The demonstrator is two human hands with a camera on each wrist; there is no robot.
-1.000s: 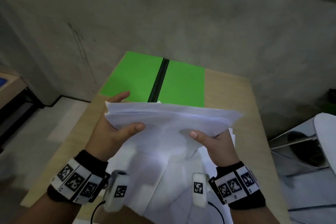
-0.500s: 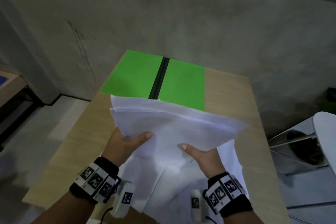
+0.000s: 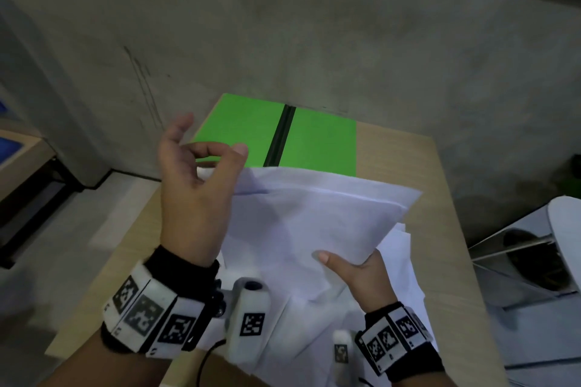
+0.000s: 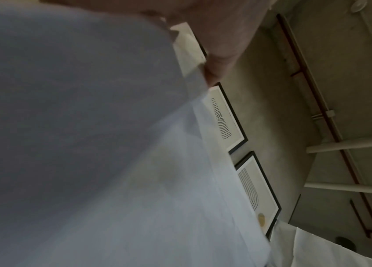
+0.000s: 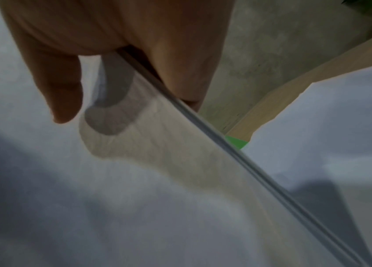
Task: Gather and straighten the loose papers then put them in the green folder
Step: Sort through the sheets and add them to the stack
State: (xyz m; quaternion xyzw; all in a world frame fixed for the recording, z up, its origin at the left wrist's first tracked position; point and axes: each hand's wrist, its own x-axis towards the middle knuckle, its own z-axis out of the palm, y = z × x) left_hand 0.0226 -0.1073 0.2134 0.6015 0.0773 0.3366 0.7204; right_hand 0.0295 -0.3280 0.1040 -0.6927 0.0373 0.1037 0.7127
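The green folder (image 3: 317, 141) lies open on the far end of the wooden table (image 3: 446, 198), its black spine up the middle. In front of it I hold a stack of white papers (image 3: 314, 217) in the air. My right hand (image 3: 361, 273) pinches the stack's near right corner, thumb on top; the right wrist view shows the stack's edge (image 5: 203, 126) between thumb and fingers. My left hand (image 3: 195, 185) is raised at the stack's left edge with loosely curled fingers, not pinching it. More loose papers (image 3: 298, 339) lie on the table below. A sliver of the folder (image 5: 235, 141) shows past the stack.
A concrete wall rises right behind the table. A white chair with metal legs (image 3: 550, 245) stands at the right. Another desk (image 3: 19, 151) is at the far left. Framed pictures (image 4: 226, 119) hang on the wall.
My left hand has let go of the stack's left side and risen beside its edge. The right hand still holds the stack, now alone.
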